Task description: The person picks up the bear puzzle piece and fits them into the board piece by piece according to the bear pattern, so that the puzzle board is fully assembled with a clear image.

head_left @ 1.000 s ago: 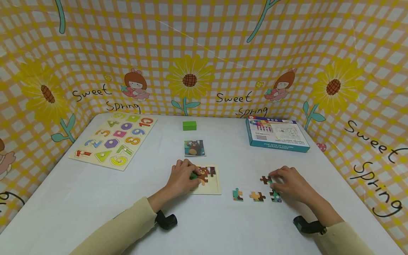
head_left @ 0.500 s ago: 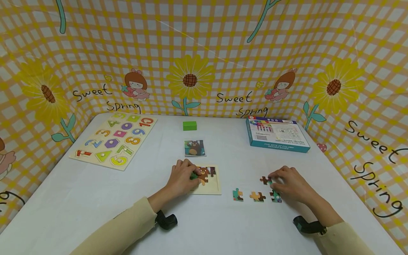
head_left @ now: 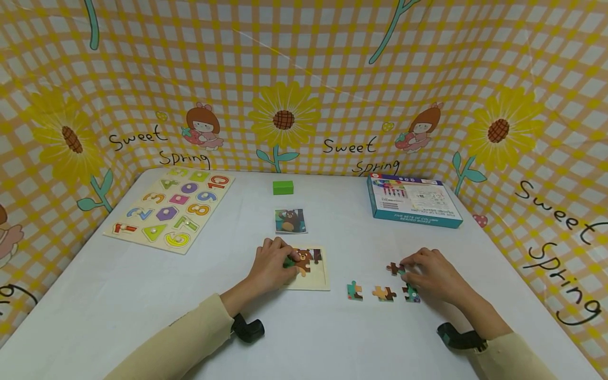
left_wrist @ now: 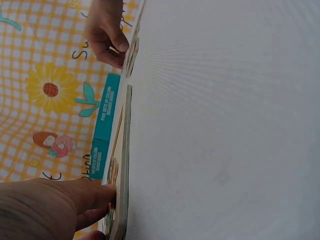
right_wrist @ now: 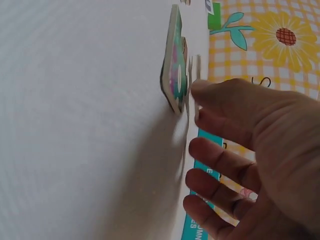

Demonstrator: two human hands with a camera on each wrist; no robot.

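Note:
A jigsaw board (head_left: pixel 323 282) with a pale wooden rim lies in front, with bear pieces (head_left: pixel 304 259) set in its upper part. My left hand (head_left: pixel 269 266) is over its left side, thumb and fingertips bent down on a green piece (head_left: pixel 288 261) and mostly covering it. To the right, my right hand (head_left: pixel 434 274) pinches a brown and teal puzzle piece (head_left: pixel 395 268) between thumb and index finger. In the right wrist view its other fingers (right_wrist: pixel 220 160) are spread apart. Just below that hand lies a teal and dark puzzle piece (head_left: pixel 411 293).
Two more loose pieces, one teal and tan (head_left: pixel 353 291) and one tan and brown (head_left: pixel 383 293), lie between board and right hand. Behind the board are a bear picture card (head_left: pixel 291 221) and a green block (head_left: pixel 283 188). A number board (head_left: pixel 166 211) and a flat box (head_left: pixel 413 200) flank them.
The piece pinched in my right hand has shifted very slightly to the left. My left hand stays in place on the board.

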